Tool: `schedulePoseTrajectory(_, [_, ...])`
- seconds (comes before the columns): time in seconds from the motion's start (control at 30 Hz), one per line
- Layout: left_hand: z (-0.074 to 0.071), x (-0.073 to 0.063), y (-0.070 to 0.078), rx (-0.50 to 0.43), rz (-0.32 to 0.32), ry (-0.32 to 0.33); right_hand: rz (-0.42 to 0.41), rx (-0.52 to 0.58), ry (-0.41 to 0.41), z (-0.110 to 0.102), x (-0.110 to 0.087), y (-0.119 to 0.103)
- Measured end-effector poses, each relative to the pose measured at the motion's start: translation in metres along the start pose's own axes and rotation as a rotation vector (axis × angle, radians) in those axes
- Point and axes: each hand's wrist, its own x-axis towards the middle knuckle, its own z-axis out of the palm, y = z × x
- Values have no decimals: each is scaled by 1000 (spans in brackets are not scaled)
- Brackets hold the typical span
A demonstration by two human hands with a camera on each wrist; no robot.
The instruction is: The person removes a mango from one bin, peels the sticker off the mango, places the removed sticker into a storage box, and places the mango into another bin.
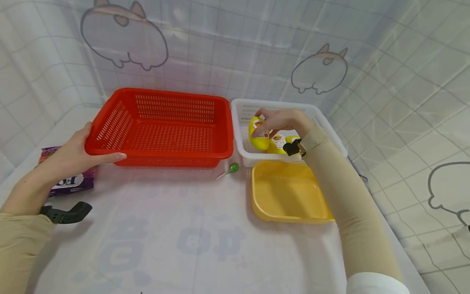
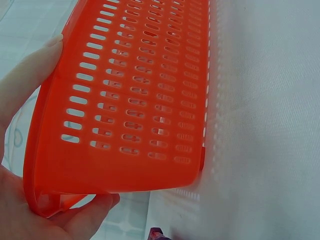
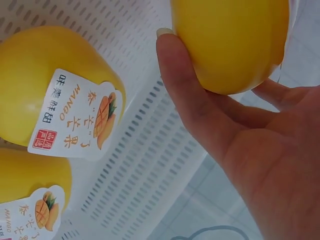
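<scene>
Evidently, grasping is in hand: the right hand (image 1: 282,120) curls round a yellow mango (image 1: 261,143) at the white basket (image 1: 257,156), nine o'clock side; the left hand (image 1: 72,158), spread wide, grips the red basket (image 1: 169,159) at its eight o'clock corner. Next, probably, a steady lift.

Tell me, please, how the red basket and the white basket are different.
The red basket is bright red; the white basket is plain white. The white basket has mangoes lying in it, while none shows inside the red basket. The left hand grips the red basket's rim; at the white basket, the right hand holds a mango instead. Both have open tops and slotted walls.
</scene>
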Motion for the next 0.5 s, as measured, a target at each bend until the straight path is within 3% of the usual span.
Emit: schedulePoseTrajectory(0.5, [0,2,-1,3,5,3,-69,17,87,7,-11,7])
